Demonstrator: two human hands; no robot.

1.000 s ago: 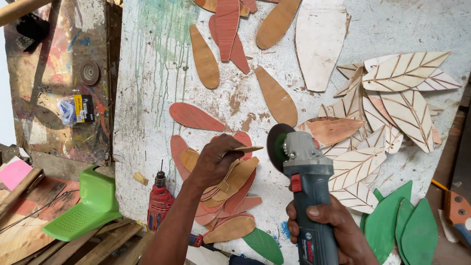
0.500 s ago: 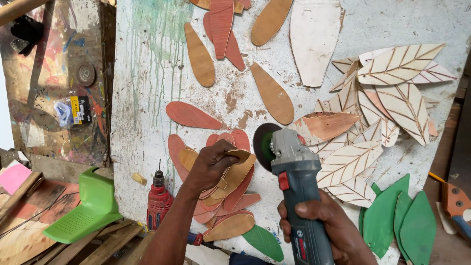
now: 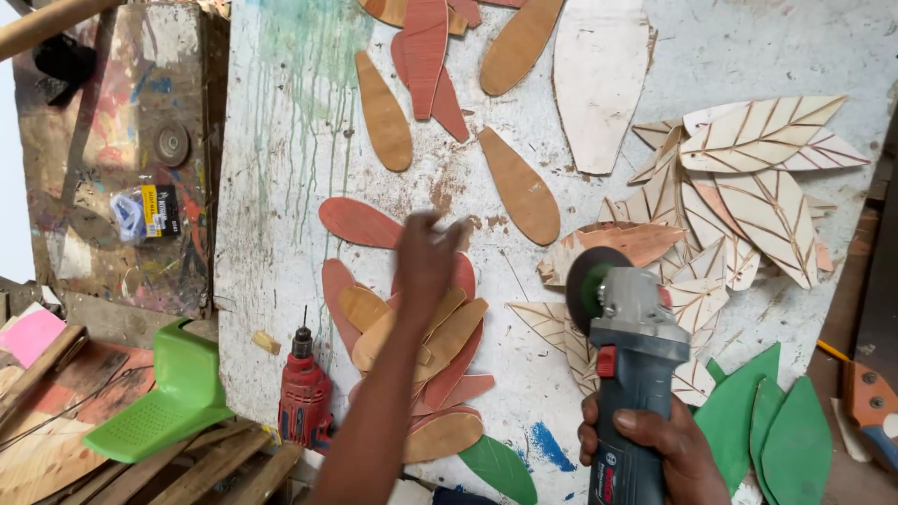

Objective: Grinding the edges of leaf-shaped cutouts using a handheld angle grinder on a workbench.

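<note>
board (image 3: 281, 187): white, paint-stained | wooden leaf cutouts (image 3: 517, 185) | red drill (image 3: 304, 397)

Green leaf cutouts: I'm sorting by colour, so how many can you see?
4: three overlapping at the table's lower right, one at the bottom edge below the wooden pile. Others may be hidden.

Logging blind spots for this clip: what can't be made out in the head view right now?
- Left hand: motion-blurred, so finger pose and whether it holds anything are unclear.
- Angle grinder: its lower body is cut off by the bottom edge; the right hand covers the grip.
- Red drill: its base is hidden behind wooden planks.
- Pile of leaf-shaped pieces: partly hidden by the left forearm.
</note>
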